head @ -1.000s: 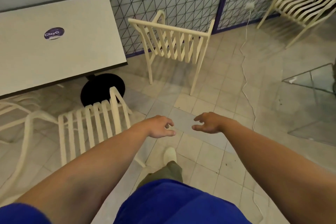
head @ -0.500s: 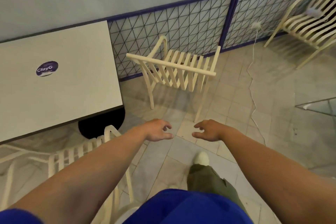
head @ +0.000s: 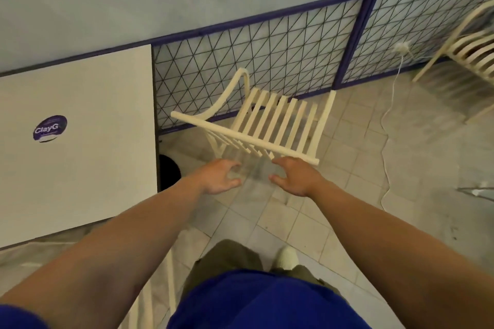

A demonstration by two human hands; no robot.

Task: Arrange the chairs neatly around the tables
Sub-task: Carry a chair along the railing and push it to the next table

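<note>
While both grips hover empty just short of it, the chair [head: 244, 139] stands on the tiled floor [head: 347, 195], off the far right corner of the bench [head: 80, 163] and close to the mesh fence [head: 267, 53]. Left grip [head: 216, 177] and right grip [head: 296, 176] are palm-down, fingers loosely spread, holding nothing. The right fingertips sit just under the right end of the top rail [head: 280, 150]; can't tell if they touch. The left is clearly apart from it. Orientation: back towards the person, seat facing the fence, not the bench. The rail is the long axis, running far-left to near-right and skewed against the bench edge. The slats [head: 282, 105] run away from it towards the fence. Handling, my read: thin open frame, so probably light, stiff, and one person can lift it. Legs will likely scrape or chatter if dragged over tile joints. Take the top rail with both grips set well apart for yaw control. Avoid the slats; they look too thin to pull on. Watch the cable [head: 382, 120] lying on the floor to the right when swinging it round.
</note>
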